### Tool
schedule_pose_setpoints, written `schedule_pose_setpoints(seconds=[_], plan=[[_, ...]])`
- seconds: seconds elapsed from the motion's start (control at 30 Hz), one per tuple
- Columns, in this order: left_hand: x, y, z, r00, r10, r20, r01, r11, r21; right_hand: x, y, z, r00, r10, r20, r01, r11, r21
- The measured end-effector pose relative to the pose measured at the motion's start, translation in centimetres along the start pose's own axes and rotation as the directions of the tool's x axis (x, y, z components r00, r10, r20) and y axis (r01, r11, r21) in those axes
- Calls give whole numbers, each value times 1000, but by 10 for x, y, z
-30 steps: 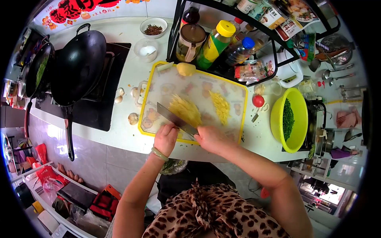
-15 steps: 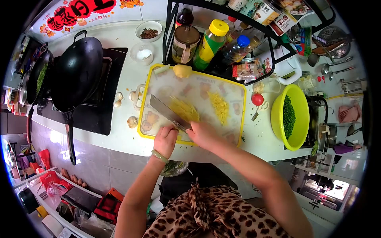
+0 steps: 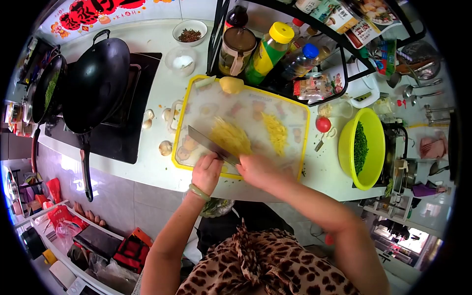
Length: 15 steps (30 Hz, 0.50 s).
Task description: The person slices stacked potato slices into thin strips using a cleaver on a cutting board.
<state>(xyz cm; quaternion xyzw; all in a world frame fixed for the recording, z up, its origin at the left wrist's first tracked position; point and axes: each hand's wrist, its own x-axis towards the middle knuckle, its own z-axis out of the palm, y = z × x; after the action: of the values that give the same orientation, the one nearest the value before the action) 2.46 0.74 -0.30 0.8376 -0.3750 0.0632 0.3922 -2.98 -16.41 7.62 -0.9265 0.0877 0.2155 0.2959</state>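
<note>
My right hand is wrapped round the handle of a kitchen knife, slightly smeared by motion. Its blade slants across the near left of a yellow-rimmed cutting board. Close against the near side of the blade, my left hand has its fingers curled and pressed together; what lies under them is hidden. Just beyond the blade is a heap of pale yellow shreds. A second pile of shreds lies further right. At the board's far edge rests a peeled yellow potato, beside a pale piece.
A black wok stands on the cooktop at left. To the right are a green basin of chopped greens, a tomato and a small peeler-like tool. Behind the board, a black rack holds bottles. Garlic lies at left.
The knife blade looks narrower, turned more edge-on, and more of the shreds beyond it show. Both hands stay close together at the board's near edge. The whole view has shifted slightly.
</note>
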Motion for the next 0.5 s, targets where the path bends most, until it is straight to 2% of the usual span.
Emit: schedule_pose_setpoints(seconds=[0.07, 0.13, 0.17, 0.37, 0.43, 0.5], plan=[[-1, -1, 1, 1000, -14, 4, 14, 1000, -2, 8, -3, 13, 1000, 16, -11, -16, 1000, 11], [-1, -1, 2, 1000, -9, 5, 9, 1000, -10, 14, -2, 25, 985, -27, -172, 35, 998, 46], [-1, 1, 2, 1000, -8, -1, 8, 1000, 3, 15, 2, 26, 983, -23, -183, 31, 999, 44], [-1, 1, 1, 1000, -30, 4, 30, 1000, 1, 8, 5, 3, 987, -71, -146, 87, 991, 102], [1, 0, 3, 1000, -19, -3, 19, 1000, 1, 4, 5, -6, 993, -87, -79, 88, 996, 4], [1, 0, 3, 1000, -2, -23, 2, 1000, 14, 3, 7, -8, 994, -91, -60, 91, 996, -8]])
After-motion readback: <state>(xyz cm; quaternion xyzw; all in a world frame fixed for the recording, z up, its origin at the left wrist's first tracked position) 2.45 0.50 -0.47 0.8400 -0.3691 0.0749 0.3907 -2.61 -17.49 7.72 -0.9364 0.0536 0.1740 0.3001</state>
